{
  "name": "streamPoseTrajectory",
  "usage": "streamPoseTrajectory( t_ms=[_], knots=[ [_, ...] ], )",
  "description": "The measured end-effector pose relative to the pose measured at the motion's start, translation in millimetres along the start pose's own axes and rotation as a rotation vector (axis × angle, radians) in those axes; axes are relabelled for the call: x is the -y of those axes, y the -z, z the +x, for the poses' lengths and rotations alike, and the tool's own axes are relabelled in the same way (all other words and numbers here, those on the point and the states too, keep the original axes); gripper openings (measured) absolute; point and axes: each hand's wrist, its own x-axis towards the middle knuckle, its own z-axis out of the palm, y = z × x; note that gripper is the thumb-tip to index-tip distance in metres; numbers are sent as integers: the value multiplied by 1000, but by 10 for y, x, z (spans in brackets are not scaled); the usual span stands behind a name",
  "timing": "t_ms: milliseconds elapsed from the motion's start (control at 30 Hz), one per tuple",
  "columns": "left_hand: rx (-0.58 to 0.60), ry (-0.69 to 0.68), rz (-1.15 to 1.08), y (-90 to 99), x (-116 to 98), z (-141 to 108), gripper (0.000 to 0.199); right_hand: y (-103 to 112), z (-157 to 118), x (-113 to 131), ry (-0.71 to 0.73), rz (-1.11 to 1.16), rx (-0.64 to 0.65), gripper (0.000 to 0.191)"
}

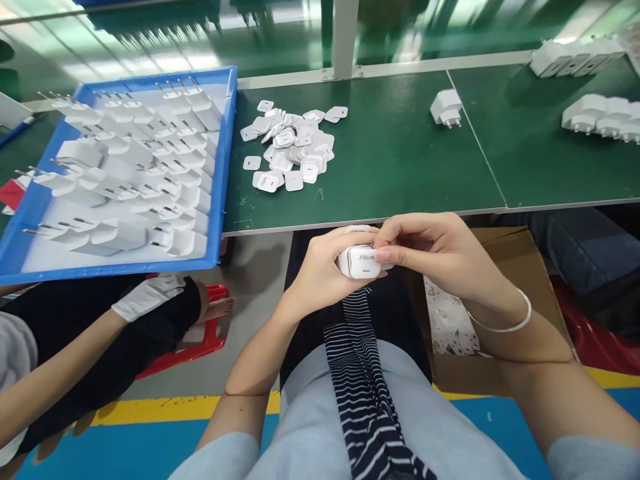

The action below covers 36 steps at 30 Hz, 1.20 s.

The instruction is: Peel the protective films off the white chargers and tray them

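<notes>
My left hand [320, 270] is wrapped round white power adapters just off the bench's front edge. The nearer power adapter [357, 273] turns its printed, slotted face up toward me; part of another shows behind it, between my fingers. My right hand [425, 250] comes in from the right, thumb and index finger pinched at the right edge of the slotted white cover plate [364, 257] on the nearer adapter. The fingertips hide that edge. On the bench ahead lies a loose pile of similar white cover plates [294, 180].
A blue tray [227, 167] of pronged adapters stands at the left. One adapter [447, 107] sits on the green bench [385, 153], with rows of adapters [595, 113] farther right. A co-worker's gloved hand [147, 298] rests at left. An open cardboard box [520, 267] is below right.
</notes>
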Motion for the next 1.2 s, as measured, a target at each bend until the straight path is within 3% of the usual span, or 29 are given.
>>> streamPoseTrajectory(
  t_ms=[333, 567, 1200],
  knots=[
    [34, 20, 22, -1, -3, 12, 31, 72, 54, 47, 5, -97, 63, 32],
    [31, 31, 17, -4, 14, 7, 33, 104, 110, 80, -28, -17, 129, 35],
    [35, 16, 34, -12, 33, 7, 34, 81, 86, 6, -19, -79, 79, 33]
  ],
)
